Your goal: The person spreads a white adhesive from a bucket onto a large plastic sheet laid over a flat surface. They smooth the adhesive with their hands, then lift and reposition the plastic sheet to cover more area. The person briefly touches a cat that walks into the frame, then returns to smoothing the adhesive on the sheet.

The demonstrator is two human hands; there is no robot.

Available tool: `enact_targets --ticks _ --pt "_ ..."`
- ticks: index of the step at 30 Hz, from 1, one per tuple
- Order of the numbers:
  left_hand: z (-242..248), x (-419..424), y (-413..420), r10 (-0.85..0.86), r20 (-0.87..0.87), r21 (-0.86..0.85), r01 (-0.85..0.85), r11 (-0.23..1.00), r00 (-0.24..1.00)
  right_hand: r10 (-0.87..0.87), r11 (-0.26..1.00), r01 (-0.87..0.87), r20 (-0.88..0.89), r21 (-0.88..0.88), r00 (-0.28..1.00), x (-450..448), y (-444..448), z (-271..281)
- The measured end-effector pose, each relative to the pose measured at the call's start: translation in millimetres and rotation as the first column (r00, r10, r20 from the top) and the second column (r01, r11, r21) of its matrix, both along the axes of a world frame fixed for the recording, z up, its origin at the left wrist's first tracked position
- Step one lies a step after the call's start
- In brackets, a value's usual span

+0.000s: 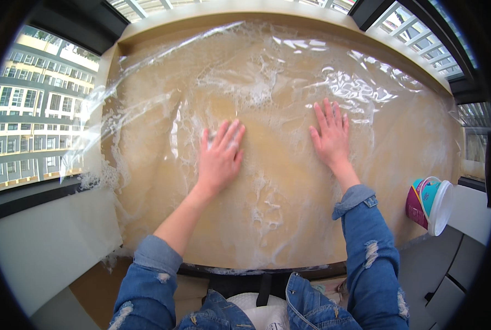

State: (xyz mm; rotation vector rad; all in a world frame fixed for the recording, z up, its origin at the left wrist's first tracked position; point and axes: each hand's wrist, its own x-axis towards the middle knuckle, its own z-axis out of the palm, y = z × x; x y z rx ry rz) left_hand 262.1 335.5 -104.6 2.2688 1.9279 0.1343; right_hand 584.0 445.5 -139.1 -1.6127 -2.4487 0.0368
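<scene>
A broad, clear plastic sheet point(286, 144) lies over a tan, raised-edged surface, with soapy foam and wrinkles across it. My left hand point(220, 154) rests palm down left of the middle, some foam on its fingers. Farther right, my right hand point(332, 134) is also pressed flat, fingers spread, just below a cluster of shiny ripples. Neither hand holds anything. White suds point(266, 206) show between my forearms, and more foam point(99, 177) gathers at the left edge.
A teal and purple plastic bucket point(425, 204) with a white rim and handle stands at the right edge. The raised tan rim point(237, 18) runs along the back. Barred windows point(43, 111) border the surface. A grey cabinet point(427, 264) is at the lower right.
</scene>
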Motion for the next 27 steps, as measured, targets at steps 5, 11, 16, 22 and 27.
enact_targets --ticks 5,11,16,22,27 --pt "-5 -15 25 0.009 0.030 0.054 -0.010 0.998 1.000 -0.021 0.999 0.020 -0.018 -0.042 1.000 -1 -1 4" --pt "-21 -72 132 0.095 -0.035 0.147 -0.089 0.985 0.995 -0.047 0.996 0.047 0.001 -0.075 0.999 -4 0 8" --pt "-12 -122 166 0.080 -0.192 0.183 -0.044 0.982 0.978 -0.050 0.995 0.050 0.005 -0.086 0.999 -6 0 12" --pt "22 -267 223 0.241 -0.192 0.484 -0.121 0.867 0.951 -0.049 0.993 0.049 0.001 -0.106 0.999 -12 0 19" --pt "37 -376 265 0.309 -0.341 0.005 -0.327 0.945 0.888 -0.056 0.989 0.056 0.006 -0.136 0.998 -14 -1 22"
